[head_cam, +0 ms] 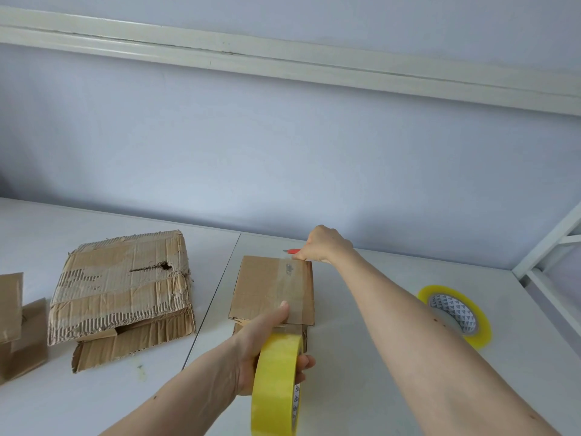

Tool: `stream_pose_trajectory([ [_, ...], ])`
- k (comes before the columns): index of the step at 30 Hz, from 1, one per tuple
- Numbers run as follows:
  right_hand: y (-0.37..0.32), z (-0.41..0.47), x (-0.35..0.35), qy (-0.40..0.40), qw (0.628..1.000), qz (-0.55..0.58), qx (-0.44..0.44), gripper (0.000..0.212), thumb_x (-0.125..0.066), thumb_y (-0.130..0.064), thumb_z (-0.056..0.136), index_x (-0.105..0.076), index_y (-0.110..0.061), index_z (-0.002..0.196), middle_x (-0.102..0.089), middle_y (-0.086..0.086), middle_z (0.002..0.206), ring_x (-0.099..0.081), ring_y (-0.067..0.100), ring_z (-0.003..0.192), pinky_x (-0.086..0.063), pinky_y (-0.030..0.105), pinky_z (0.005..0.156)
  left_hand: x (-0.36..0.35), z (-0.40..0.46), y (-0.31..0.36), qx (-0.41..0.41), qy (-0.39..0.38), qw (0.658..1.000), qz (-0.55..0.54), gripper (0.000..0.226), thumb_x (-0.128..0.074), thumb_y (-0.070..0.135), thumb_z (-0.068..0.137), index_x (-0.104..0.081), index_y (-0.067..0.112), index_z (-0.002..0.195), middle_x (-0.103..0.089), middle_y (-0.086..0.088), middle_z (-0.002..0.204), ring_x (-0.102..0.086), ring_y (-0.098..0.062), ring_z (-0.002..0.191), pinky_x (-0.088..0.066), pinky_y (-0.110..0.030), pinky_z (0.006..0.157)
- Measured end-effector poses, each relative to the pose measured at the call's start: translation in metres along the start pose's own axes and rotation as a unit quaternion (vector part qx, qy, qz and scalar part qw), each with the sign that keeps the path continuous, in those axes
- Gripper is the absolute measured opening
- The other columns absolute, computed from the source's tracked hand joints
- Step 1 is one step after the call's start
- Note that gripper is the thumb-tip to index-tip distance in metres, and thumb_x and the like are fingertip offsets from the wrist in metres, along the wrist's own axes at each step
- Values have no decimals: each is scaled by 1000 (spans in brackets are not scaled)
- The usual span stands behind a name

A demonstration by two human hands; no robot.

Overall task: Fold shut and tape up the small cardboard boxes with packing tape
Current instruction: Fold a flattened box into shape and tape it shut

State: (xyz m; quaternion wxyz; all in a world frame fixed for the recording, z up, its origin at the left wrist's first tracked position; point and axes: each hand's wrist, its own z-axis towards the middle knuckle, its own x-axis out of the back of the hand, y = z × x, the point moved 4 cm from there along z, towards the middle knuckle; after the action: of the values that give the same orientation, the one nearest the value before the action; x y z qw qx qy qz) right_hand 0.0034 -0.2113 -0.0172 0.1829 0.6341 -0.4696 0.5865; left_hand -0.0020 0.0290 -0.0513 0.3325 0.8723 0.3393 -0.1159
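Note:
A small cardboard box (267, 287) lies on the white table (361, 357) with its flaps folded shut. A strip of clear tape runs along its top from the near edge to the far edge. My left hand (267, 344) grips a yellow tape roll (276, 382) at the box's near edge, thumb pressing the tape onto the top. My right hand (323, 245) is at the box's far right corner, curled round a red cutter (290, 251) whose tip points left.
A larger torn cardboard box (122, 294) lies to the left, with more cardboard pieces (19, 328) at the far left edge. A second yellow tape roll (456, 313) lies flat at the right. A white metal frame (547, 247) stands at the table's right end.

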Motion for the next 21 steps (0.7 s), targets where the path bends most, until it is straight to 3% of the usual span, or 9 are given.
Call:
stream_pose_trajectory([
  [4,1,-5,3,11,999,14,-32,46,-78,-44,73,-42,-16,70,-46,-3,70,-48,18,66,-35,28,63,0,0,0,8,-1,1000,9,60,-54,54,97,-55,-3,115,-66,-25,83,-63,-26,48,-55,-30,50],
  [7,-3,-7,5,11,999,-16,-26,46,-77,-48,73,-44,-16,71,-49,-3,71,-54,21,74,-39,31,72,0,0,0,8,5,1000,16,58,-54,53,98,-54,-3,114,-68,-25,84,-63,-26,49,-55,-30,50],
  [10,-8,-8,9,-3,998,-65,-13,50,-71,-61,76,-46,-18,69,-53,-3,70,-55,20,70,-38,27,67,0,-1,0,10,7,1000,17,59,-54,54,98,-55,-4,112,-68,-25,84,-63,-26,49,-54,-31,51],
  [13,-10,-10,13,-18,994,-107,8,45,-64,-61,81,-54,-19,70,-62,-5,68,-57,15,63,-37,25,63,-1,-1,0,7,9,1000,18,60,-54,54,98,-55,-4,113,-68,-25,85,-64,-26,50,-54,-31,51],
  [18,-13,-11,17,-15,991,-133,0,50,-65,-66,79,-49,-18,78,-54,-4,79,-57,21,81,-38,31,73,-1,-1,0,2,11,1000,20,58,-54,54,98,-56,-3,111,-68,-25,85,-64,-27,50,-55,-31,51],
  [21,-12,-12,19,-9,987,-162,-4,53,-64,-70,76,-48,-19,79,-54,-5,80,-55,17,75,-38,30,71,0,0,0,1,16,999,28,59,-53,54,98,-58,-4,111,-69,-25,86,-65,-27,51,-54,-32,53],
])
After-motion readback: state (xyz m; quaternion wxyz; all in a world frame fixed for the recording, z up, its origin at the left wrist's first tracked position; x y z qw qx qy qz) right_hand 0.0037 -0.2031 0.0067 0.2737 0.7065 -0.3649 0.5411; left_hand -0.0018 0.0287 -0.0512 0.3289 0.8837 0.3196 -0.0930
